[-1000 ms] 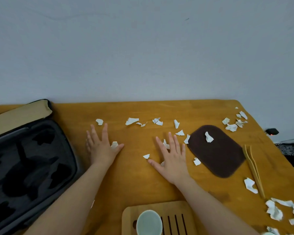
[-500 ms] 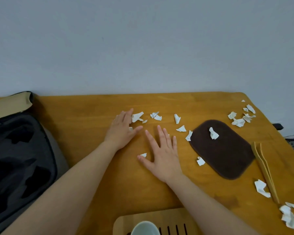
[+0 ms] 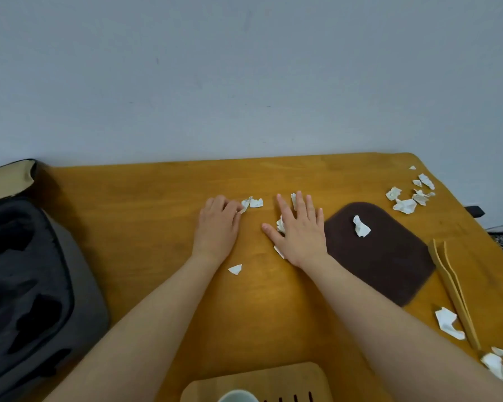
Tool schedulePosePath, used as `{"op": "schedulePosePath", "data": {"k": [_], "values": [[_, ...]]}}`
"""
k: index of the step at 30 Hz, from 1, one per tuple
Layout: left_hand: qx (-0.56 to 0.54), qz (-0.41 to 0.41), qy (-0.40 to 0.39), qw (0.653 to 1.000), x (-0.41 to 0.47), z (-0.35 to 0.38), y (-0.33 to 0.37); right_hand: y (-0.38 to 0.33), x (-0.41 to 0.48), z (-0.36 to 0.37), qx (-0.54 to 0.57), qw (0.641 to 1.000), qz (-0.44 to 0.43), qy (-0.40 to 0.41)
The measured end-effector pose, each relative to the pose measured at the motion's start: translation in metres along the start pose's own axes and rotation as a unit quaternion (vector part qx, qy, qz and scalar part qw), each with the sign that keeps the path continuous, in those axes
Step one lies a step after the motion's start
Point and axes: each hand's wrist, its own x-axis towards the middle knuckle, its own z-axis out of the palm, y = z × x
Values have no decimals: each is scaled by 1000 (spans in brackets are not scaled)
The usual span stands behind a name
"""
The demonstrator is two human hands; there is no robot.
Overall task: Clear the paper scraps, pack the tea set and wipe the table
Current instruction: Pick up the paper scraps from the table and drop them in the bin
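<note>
Both hands have slid toward the brown mat (image 3: 389,256) since half a second ago. The right hand (image 3: 299,227), which then lay clear of the mat's left edge, now has its little finger almost touching that edge. The paper scraps (image 3: 280,224) that were strewn between that hand and the mat are now caught beneath it. White shows between thumb and forefinger, past a fingertip and under the heel of the palm. This hand lies flat and spread, pressing down on the tabletop (image 3: 157,227).

Farther left of the mat, the left hand (image 3: 218,224) has gone from stretched fingers to bent ones, knuckles up. A pair of scraps (image 3: 251,203) sits at its forefinger, farther from the mat than the right hand. Whether the hand pinches them or only touches them cannot be told.

One lone scrap (image 3: 235,269) has been left behind, lying left of the mat between the two forearms.

A crumpled scrap (image 3: 361,226) rests on the mat as before. The scrap cluster (image 3: 410,195) beyond the mat's far right corner is unchanged. So are the wooden tongs (image 3: 453,288) to the mat's right, with more white pieces beside them.

Well to the left of the mat sits the open case (image 3: 26,271). Nearer than the mat, at the bottom edge, are the tea tray (image 3: 273,378) and cup (image 3: 238,397).
</note>
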Motion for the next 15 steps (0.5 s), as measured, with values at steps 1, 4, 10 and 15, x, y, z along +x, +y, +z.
{"op": "schedulePosePath", "data": {"k": [1, 4, 10, 15], "values": [[13, -20, 18, 1000, -1, -2, 1, -4, 5, 1, 5, 1000, 12, 2], [63, -56, 25, 996, -5, -4, 7, -22, 12, 6, 44, 997, 42, 40], [-6, -89, 34, 995, -1, -12, 7, -55, 22, 12, 172, 982, -50, 59], [-9, -115, 23, 993, 2, -11, 3, -50, 3, 19, 83, 981, -166, 63]]}}
